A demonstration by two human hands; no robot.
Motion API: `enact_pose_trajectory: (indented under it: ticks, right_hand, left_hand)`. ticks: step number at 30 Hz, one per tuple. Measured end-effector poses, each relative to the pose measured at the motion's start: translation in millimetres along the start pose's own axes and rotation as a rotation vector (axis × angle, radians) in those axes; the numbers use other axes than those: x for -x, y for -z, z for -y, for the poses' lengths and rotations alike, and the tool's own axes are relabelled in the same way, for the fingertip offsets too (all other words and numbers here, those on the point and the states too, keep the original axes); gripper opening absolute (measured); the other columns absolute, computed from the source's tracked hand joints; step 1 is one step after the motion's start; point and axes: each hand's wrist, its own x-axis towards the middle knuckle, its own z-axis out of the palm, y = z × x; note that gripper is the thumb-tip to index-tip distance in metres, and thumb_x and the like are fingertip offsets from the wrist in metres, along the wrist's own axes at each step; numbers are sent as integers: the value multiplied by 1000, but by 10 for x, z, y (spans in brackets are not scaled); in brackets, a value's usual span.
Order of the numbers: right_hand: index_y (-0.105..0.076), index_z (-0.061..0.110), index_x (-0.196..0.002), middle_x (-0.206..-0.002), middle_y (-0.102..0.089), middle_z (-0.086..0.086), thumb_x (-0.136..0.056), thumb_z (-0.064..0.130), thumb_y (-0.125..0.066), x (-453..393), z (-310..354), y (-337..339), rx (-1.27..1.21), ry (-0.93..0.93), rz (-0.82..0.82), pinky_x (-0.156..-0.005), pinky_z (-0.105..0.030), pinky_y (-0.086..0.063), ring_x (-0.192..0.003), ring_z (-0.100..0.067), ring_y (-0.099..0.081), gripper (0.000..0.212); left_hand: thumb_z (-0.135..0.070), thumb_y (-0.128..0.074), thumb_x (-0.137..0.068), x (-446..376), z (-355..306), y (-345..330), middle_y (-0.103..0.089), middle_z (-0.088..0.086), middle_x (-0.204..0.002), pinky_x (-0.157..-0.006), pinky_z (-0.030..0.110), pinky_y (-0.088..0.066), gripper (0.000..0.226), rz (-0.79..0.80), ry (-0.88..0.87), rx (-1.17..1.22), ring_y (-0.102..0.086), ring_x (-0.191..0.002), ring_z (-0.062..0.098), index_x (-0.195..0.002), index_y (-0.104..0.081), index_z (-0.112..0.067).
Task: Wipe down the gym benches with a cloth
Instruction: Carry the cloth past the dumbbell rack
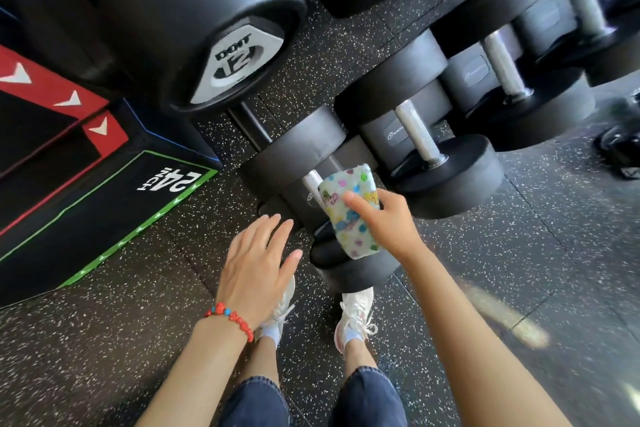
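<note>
So the cloth (349,210), a folded one with colourful spots, is gripped in my right hand (384,222), fingers clamped round it, pressed over the nearest dumbbell (332,204) by its metal handle. My left hand (258,263) is open, fingers spread, holding nothing, hovering just beside that dumbbell's near head. No bench in view honestly, just the row of dumbbells on the speckled floor (519,253) and a plyo box (104,204) off left. To wipe well I'd steady the weight with the free hand so it doesn't roll, then wrap the cloth around the handle.
</note>
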Motion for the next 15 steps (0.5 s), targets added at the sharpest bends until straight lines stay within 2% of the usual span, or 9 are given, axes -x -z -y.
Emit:
enact_pose_trajectory:
  ticks: [4, 8, 11, 13, 15]
  right_hand:
    - [-64, 13, -75, -61, -70, 5, -85, 32, -63, 444, 106, 21, -260, -73, -59, -49, -20, -52, -56, -7, -67, 22]
    - [-62, 12, -77, -70, -71, -2, -88, 29, -60, 889, 140, -39, -475, -139, -166, -53, -23, -55, -59, -10, -68, 20]
    - [-62, 10, -81, -64, -71, 0, -89, 22, -58, 1256, 185, -67, -675, -161, -213, -50, -24, -55, -58, -13, -68, 15]
    - [-63, 11, -84, -69, -73, -1, -87, 22, -61, 1502, 189, -84, -721, -164, -226, -56, -28, -57, -63, -16, -69, 12]
    - [-65, 15, -86, -79, -74, -4, -81, 27, -69, 1741, 186, -85, -740, -161, -256, -70, -37, -58, -73, -20, -71, 14]
  left_hand:
    - [-38, -35, -89, 54, -59, 285, -62, 15, -119, -89, 49, -47, 51, -32, -90, -12, -58, -112, 33, -119, -61, -5]
    - [-41, -30, -94, 121, -83, 601, -61, 15, -121, -91, 48, -46, 54, -53, -207, -69, -57, -114, 32, -120, -60, -5]
    - [-43, -19, -99, 180, -107, 820, -62, 16, -119, -90, 46, -47, 61, -54, -292, -101, -58, -112, 33, -119, -62, -4]
    - [-44, -13, -100, 226, -148, 946, -63, 16, -118, -89, 45, -48, 66, -43, -346, -119, -59, -110, 33, -118, -63, -4]
    - [-45, -13, -100, 286, -201, 1046, -63, 17, -118, -89, 47, -48, 68, -30, -403, -132, -59, -110, 33, -117, -63, -3]
